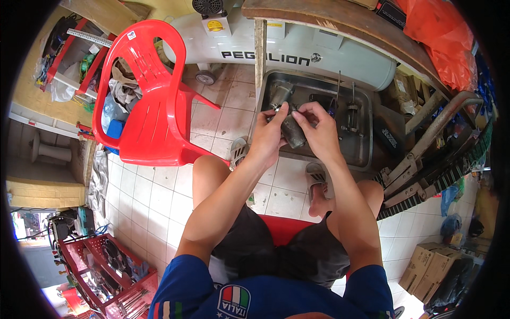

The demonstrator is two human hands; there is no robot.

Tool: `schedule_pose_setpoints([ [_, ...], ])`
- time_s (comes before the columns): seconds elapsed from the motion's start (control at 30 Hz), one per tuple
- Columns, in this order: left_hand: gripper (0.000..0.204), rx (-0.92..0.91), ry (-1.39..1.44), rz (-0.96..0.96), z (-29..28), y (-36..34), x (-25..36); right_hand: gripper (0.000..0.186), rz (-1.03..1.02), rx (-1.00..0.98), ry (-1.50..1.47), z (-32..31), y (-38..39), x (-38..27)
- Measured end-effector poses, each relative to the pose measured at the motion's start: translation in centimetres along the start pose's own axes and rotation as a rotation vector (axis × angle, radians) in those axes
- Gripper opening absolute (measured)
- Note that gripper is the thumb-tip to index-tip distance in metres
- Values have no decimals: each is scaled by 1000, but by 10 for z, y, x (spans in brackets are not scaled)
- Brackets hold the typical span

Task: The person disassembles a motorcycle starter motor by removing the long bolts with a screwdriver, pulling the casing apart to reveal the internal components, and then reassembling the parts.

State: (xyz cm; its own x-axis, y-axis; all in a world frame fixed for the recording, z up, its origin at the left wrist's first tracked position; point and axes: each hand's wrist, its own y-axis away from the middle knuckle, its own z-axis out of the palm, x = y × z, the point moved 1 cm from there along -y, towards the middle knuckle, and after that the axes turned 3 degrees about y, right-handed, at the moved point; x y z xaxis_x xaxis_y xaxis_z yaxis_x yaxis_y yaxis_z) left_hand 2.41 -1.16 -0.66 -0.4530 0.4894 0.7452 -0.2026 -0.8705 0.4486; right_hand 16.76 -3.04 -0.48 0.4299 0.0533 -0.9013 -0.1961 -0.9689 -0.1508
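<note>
In the head view, the person sits over a metal tray (355, 148) on the tiled floor, with the work in both hands. The left hand (268, 132) has its fingers closed around a dark cylinder (294, 134), held tilted above the near side of the tray. The right hand (322, 127) pinches the cylinder's upper end between thumb and forefinger, its other fingers curled in; the exact spot they grip is hidden.

As for progress, the work looks partway along. The cylinder is out of the tray and in hand, while a canister (281, 94) lies apart from it at the tray's far left, and a rod part (351, 110) stands or lies toward the right; which cannot be told. Neither is touched by the hands. Whether these pieces belong together does not show. What is left seems to include at least the handling at the cylinder's upper end, since both hands are busy there, and the cylinder is not yet set down. How much more remains cannot be judged.
</note>
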Motion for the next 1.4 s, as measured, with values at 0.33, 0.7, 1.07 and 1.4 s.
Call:
schedule_pose_setpoints([
  [0.33,52,-37,101,18,-5,0,21,60,368,35,829,-60,-11,42],
  [0.7,51,-34,285,12,-23,-9,41,53,646,-270,873,-48,-7,97],
  [1.07,53,-124,380,45,-41,-23,65,52,531,111,124,-102,13,18],
  [1.4,89,-55,309,262,-36,-26,71,32,143,36,180,-110,25,-15],
])
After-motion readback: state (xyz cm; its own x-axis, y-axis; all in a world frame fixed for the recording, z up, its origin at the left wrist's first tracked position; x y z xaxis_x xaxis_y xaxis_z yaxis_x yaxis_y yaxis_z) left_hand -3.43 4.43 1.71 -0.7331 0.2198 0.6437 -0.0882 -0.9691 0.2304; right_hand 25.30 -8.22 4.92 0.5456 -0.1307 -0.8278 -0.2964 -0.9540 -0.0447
